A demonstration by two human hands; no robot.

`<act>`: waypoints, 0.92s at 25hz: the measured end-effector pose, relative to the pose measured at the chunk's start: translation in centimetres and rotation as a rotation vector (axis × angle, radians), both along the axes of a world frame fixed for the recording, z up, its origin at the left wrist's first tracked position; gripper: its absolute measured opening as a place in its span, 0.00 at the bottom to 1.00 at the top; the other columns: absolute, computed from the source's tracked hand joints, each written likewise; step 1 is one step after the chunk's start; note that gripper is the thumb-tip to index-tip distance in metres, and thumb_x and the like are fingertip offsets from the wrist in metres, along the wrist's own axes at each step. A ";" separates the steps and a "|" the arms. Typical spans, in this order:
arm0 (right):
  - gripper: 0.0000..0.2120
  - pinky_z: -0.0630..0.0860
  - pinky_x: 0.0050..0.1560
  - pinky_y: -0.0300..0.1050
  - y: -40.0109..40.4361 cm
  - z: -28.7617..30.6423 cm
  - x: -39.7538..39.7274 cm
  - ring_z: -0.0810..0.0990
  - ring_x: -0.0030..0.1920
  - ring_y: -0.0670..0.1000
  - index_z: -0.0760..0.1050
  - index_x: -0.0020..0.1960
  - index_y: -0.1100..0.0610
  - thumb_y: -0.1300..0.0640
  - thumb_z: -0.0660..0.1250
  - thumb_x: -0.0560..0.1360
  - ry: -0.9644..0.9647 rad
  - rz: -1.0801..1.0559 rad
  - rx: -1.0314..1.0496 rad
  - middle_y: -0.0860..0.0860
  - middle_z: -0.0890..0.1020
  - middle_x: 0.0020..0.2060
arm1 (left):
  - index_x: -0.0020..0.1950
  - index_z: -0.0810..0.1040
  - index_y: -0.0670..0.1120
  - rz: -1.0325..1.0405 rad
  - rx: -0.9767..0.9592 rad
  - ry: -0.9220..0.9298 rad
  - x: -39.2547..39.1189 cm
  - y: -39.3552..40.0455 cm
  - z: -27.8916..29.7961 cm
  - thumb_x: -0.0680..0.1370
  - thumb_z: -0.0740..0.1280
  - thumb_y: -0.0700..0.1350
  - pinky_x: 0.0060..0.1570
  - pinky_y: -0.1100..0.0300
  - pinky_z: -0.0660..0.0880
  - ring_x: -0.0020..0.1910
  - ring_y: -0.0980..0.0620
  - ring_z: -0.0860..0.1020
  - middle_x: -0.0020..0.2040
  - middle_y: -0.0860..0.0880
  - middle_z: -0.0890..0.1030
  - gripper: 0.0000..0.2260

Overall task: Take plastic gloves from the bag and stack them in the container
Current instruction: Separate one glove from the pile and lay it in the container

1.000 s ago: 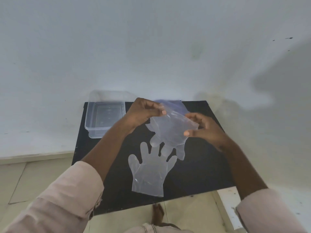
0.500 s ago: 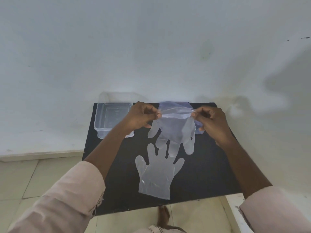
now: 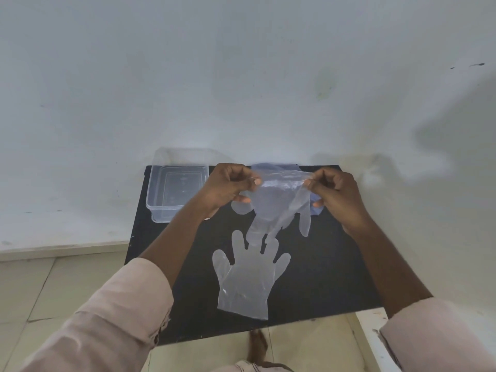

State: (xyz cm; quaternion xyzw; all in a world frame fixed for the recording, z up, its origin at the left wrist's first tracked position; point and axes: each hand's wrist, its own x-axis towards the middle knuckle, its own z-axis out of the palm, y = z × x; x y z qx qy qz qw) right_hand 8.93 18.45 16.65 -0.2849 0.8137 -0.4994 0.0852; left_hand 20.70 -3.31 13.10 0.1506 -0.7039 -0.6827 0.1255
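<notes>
My left hand (image 3: 226,187) and my right hand (image 3: 336,196) each pinch one top corner of a clear plastic glove (image 3: 279,202), held stretched above the black table (image 3: 322,264) with its fingers hanging down. Behind it at the table's far edge lies a bluish plastic bag (image 3: 273,167), mostly hidden by the glove and hands. A second clear glove (image 3: 248,280) lies flat on the table below, fingers pointing away from me. A clear rectangular container (image 3: 174,191) stands at the table's far left corner, left of my left hand.
The table stands against a white wall (image 3: 241,76). Tiled floor (image 3: 40,291) shows to the left and below. A white ledge (image 3: 373,336) runs past the table's near right corner. A foot (image 3: 257,347) shows under the near edge.
Both hands have spread apart and risen a little, pulling the held glove's cuff taut between them. The glove on the table has not moved.
</notes>
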 end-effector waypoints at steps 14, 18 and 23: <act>0.09 0.81 0.36 0.43 -0.1 -0.7 3.4 0.83 0.47 0.52 0.78 0.38 0.56 0.66 0.67 0.75 -0.187 0.045 -0.227 0.53 0.85 0.49 | 0.47 0.83 0.41 0.016 0.087 0.046 2.5 0.3 0.3 0.75 0.72 0.42 0.41 0.54 0.83 0.43 0.52 0.84 0.43 0.48 0.86 0.05; 0.12 0.81 0.35 0.46 -0.9 -0.6 3.7 0.84 0.44 0.52 0.77 0.36 0.55 0.66 0.66 0.76 -0.290 0.096 -0.256 0.54 0.84 0.43 | 0.43 0.80 0.44 0.025 0.116 0.054 2.8 0.1 0.1 0.77 0.70 0.39 0.42 0.54 0.83 0.43 0.50 0.85 0.44 0.45 0.86 0.03; 0.09 0.83 0.45 0.48 -2.8 -0.8 2.3 0.86 0.44 0.57 0.75 0.40 0.56 0.66 0.63 0.78 -0.464 0.115 -0.248 0.58 0.85 0.42 | 0.42 0.79 0.43 0.080 0.115 0.030 2.6 -1.0 -0.1 0.77 0.68 0.36 0.45 0.53 0.82 0.42 0.47 0.85 0.45 0.41 0.85 0.05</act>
